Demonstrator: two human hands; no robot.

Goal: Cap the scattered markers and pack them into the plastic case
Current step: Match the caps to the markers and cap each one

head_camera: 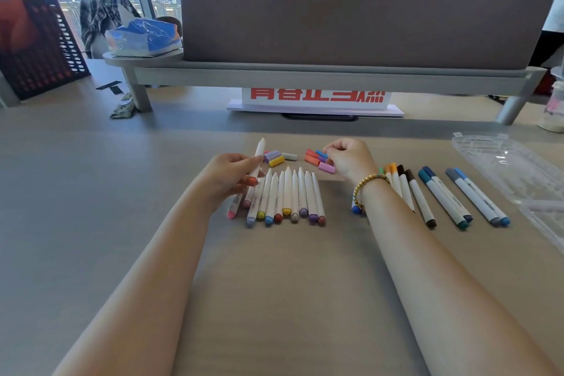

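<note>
An uncapped marker (257, 162) is held by the left hand (232, 174); a cap is pinched from the loose caps (317, 159) by the right hand (348, 159). A matching orange cap is judged needed next.

The counter (91, 192) carries uncapped markers (287, 195) at centre, loose caps (317, 159) toward twelve, capped markers (451, 195) and plastic case (515, 171) toward three.
</note>
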